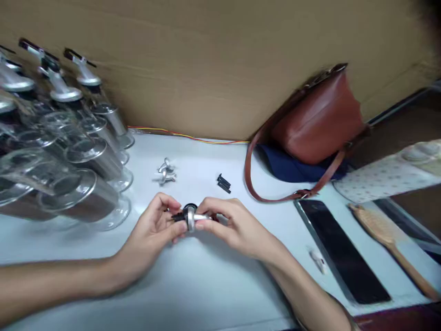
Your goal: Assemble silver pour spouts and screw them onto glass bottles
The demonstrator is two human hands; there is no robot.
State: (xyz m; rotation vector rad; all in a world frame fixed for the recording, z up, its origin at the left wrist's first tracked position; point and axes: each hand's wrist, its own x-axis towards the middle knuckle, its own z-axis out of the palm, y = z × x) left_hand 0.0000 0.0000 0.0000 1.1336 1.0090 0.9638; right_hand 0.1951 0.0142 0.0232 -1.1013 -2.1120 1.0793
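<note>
Between my two hands is a bottle pourer (190, 218) with a silver collar and a black stopper part. My left hand (156, 227) is closed around its black end, the fingers partly behind it. With thumb and fingertips, my right hand (229, 223) pinches the silver spout; the spout's tip is hidden by the fingers. Farther back on the table lie loose silver pourer tops (166, 171). Two small black pieces (224, 183) rest side by side beyond my right hand.
Several glass bottles (82, 193) with silver and black pourers crowd the left. A brown leather bag (320, 124) sits at the back right on dark blue cloth (289, 168). A phone (341, 248) and a wooden hairbrush (392, 243) lie at the right. Cardboard (193, 69) stands behind.
</note>
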